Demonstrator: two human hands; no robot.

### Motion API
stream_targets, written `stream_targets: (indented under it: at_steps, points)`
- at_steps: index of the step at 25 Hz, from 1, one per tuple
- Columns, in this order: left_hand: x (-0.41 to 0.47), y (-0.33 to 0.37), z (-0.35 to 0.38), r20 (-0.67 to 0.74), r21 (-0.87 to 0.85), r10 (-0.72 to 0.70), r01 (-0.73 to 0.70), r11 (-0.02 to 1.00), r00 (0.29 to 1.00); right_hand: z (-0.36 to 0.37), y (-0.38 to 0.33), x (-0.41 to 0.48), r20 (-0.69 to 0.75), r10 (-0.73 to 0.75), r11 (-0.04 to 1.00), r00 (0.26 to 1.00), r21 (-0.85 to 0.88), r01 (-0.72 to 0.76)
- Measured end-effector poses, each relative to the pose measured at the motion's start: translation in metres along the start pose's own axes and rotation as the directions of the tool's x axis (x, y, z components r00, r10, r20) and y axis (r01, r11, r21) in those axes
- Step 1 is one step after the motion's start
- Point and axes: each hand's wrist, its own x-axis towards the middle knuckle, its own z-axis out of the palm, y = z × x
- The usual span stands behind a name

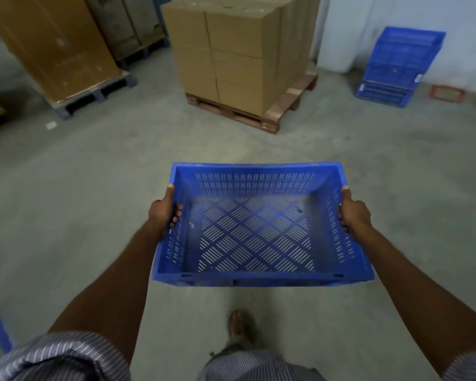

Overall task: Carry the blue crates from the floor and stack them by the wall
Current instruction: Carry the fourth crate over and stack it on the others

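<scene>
An empty blue slotted crate (259,277) hangs in front of me above the concrete floor, held level. My left hand (164,210) grips its left rim, thumb on top and fingers inside the wall. My right hand (353,211) grips the right rim the same way. A stack of blue crates (400,64) stands against the white wall at the far right, well ahead of the one I carry.
A wooden pallet (248,116) loaded with brown cardboard boxes (239,53) stands straight ahead. More large cartons on dark pallets (94,94) fill the left. A small red tray (447,93) lies by the wall. Open floor runs between the pallet and the crate stack.
</scene>
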Motion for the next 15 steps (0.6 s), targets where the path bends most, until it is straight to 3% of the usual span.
stream_targets:
  at_steps: [7, 15]
  points:
    - [0.105, 0.111, 0.132, 0.117, 0.019, 0.135, -0.138, 0.99, 0.984, -0.036, -0.005, 0.157, -0.13, 0.078, 0.988, 0.988, 0.144, -0.059]
    - [0.201, 0.23, 0.289, 0.27, -0.008, 0.238, -0.245, 0.969, 0.933, -0.105, -0.092, 0.222, -0.361, 0.157, 0.952, 0.919, 0.304, -0.043]
